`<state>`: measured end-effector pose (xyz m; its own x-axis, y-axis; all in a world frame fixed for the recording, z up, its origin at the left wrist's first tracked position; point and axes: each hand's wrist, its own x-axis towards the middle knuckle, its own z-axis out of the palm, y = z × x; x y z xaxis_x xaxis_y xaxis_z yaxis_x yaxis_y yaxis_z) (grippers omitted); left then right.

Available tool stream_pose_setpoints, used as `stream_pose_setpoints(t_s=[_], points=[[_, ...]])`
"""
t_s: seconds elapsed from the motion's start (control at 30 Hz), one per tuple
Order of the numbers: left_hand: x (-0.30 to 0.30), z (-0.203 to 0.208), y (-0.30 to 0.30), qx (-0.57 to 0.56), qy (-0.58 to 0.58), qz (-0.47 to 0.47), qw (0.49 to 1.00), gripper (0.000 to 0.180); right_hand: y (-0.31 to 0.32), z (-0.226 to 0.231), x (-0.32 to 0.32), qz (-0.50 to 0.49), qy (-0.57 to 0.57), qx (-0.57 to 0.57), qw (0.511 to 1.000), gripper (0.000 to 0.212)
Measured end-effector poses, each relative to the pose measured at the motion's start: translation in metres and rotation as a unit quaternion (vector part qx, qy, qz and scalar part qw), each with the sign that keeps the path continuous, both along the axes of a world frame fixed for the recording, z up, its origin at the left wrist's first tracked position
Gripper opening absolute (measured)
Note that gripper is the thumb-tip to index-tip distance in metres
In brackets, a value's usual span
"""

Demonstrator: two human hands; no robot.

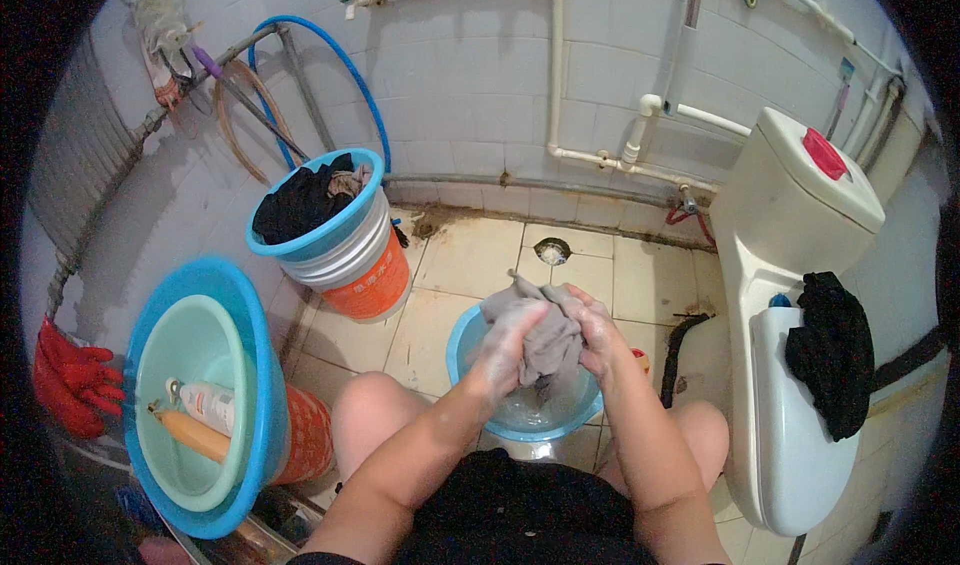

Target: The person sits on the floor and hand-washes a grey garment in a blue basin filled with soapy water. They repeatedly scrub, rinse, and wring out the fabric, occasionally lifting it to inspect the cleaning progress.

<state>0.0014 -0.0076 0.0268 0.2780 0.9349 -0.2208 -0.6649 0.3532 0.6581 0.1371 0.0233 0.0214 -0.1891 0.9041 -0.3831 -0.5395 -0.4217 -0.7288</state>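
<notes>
Bunched between my two hands is a wet grey cloth (545, 337), its exact kind unclear. My left hand (512, 340) is closed round its left side, with soapy foam on the skin. On the other side my right hand (592, 330) grips the cloth too, also wet with suds. Below them a light blue basin (462, 343) sits on the floor between my knees, with cloudy water in it. The cloth's lower end hangs over the water, and I cannot tell whether it touches.
Left, a bucket (375, 280) bears a blue basin (268, 249) of dark clothes. Nearer, a large blue basin (262, 365) holds a pale green basin (150, 350) with bottles. Red gloves (75, 380) hang at far left. Right stands a toilet (790, 215), black cloth (830, 350) on its lid. A drain (552, 252) lies ahead.
</notes>
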Motion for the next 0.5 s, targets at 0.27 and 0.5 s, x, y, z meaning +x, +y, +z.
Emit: stream_pose_setpoints(t_s=[0.27, 0.5], points=[[-0.012, -0.021, 0.013, -0.016, -0.144, -0.018, 0.989, 0.052, -0.018, 0.010, -0.025, 0.009, -0.146, 0.250, 0.957, 0.034], [-0.013, -0.010, 0.011, -0.021, -0.118, -0.074, 0.990, 0.049, -0.044, 0.011, -0.033, 0.060, -0.439, 0.418, 0.793, 0.026]])
